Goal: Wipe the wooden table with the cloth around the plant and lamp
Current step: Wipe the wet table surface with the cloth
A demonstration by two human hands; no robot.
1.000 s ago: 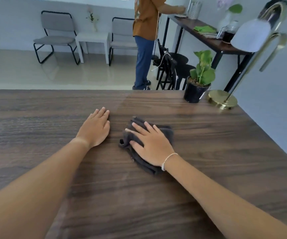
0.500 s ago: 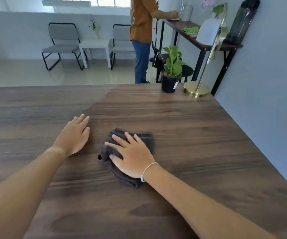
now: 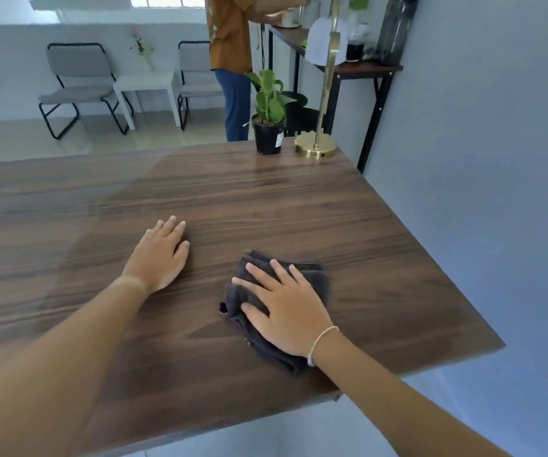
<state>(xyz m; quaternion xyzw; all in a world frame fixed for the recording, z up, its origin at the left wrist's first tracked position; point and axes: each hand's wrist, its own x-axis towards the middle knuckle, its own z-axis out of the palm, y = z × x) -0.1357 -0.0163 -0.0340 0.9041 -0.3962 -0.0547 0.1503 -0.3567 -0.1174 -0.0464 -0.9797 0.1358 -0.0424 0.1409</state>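
Two bare hands rest on the wooden table, both palm down. Right hand: fingers spread, lying flat on top of the cloth, pressing it to the tabletop rather than pinching it; a thin white bracelet circles the wrist. Cloth is dark grey, folded or bunched into several layers, with edges showing beyond the fingertips and along the thumb side down toward the wrist. It sits toward the near right part of the table, not far from the near edge.

Left hand: flat on bare wood to the left of the cloth, fingers extended and held close together, holding nothing; clear gap between it and the cloth.

Far right corner of the table: plant in a black pot (white label on the pot's side), and just to its right the lamp with a round brass base and a brass stem rising to a white shade. Pot and lamp base stand close together but apart; both well away from the cloth.

Background: another person in an orange-brown shirt and blue trousers stands at a dark side table along the blue-grey wall. Two grey chairs flank a small white table.
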